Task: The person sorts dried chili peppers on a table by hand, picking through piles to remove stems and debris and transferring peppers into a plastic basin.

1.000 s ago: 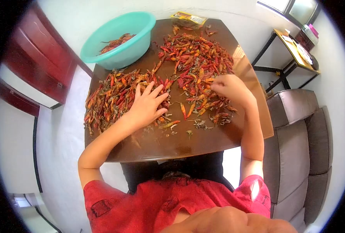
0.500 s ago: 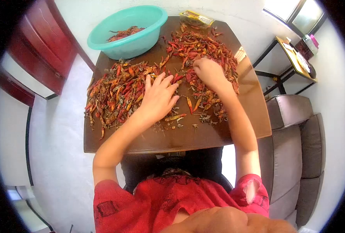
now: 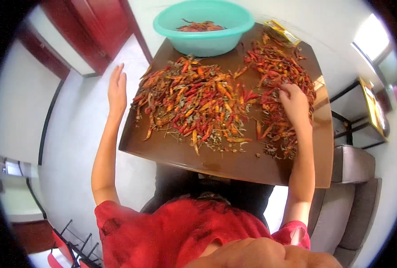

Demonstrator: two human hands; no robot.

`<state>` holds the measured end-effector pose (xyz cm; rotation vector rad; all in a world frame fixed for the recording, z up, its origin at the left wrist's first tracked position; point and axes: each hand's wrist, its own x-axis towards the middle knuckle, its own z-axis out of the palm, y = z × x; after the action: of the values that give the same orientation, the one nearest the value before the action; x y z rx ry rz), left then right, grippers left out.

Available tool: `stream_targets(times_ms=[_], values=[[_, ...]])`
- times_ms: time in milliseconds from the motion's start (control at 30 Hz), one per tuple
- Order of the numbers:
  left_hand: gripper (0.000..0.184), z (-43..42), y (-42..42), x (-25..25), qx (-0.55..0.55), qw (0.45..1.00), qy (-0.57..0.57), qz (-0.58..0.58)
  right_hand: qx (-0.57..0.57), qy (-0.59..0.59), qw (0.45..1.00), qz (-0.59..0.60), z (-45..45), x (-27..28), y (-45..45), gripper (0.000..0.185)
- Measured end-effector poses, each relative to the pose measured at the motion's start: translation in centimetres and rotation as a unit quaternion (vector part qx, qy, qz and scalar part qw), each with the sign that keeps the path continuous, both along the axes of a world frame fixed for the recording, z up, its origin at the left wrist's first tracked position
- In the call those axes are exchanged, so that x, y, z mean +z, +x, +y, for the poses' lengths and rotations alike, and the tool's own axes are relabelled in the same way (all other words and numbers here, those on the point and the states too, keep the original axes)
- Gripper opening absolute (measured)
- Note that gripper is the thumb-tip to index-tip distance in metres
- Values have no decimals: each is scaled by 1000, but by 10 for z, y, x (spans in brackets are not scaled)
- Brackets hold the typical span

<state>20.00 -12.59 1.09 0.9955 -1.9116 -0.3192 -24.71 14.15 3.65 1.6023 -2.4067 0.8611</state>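
Dried red and orange peppers lie in two heaps on a brown table (image 3: 198, 162), a left heap (image 3: 194, 98) and a right heap (image 3: 279, 67). My left hand (image 3: 117, 89) is raised off the table's left side, fingers extended upward, holding nothing. Over the right heap is my right hand (image 3: 294, 100), its fingers bent together at the peppers; whatever they may hold is too small to make out. At the back of the table a turquoise basin (image 3: 205, 42) has some peppers (image 3: 201, 27) inside.
A yellow packet (image 3: 282, 32) lies at the table's back edge. On the right are a grey sofa (image 3: 337, 205) and a small side table (image 3: 373, 107) with black legs. Red folding chairs (image 3: 63, 248) stand at the lower left, a red door (image 3: 104, 27) at the upper left.
My left hand has left the left heap and moved out past the table's left edge. My right hand remains over the right heap. The view has turned, shifting the table and basin rightward.
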Motion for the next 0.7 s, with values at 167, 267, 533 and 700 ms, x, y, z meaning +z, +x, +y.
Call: stream_targets(times_ms=[167, 267, 533, 700], values=[[57, -4, 17, -64, -78, 984, 159, 9, 22, -33, 999, -27, -1, 6, 13, 27], [61, 3, -12, -48, -103, 980, 160, -61, 28, -39, 998, -37, -2, 4, 13, 28], [59, -3, -61, -36, -152, 969, 110, -162, 57, -68, 989, -119, -7, -2, 10, 27], [58, -32, -60, -31, -51, 991, 24, -118, 108, -65, 879, -460, -2, 13, 12, 17]])
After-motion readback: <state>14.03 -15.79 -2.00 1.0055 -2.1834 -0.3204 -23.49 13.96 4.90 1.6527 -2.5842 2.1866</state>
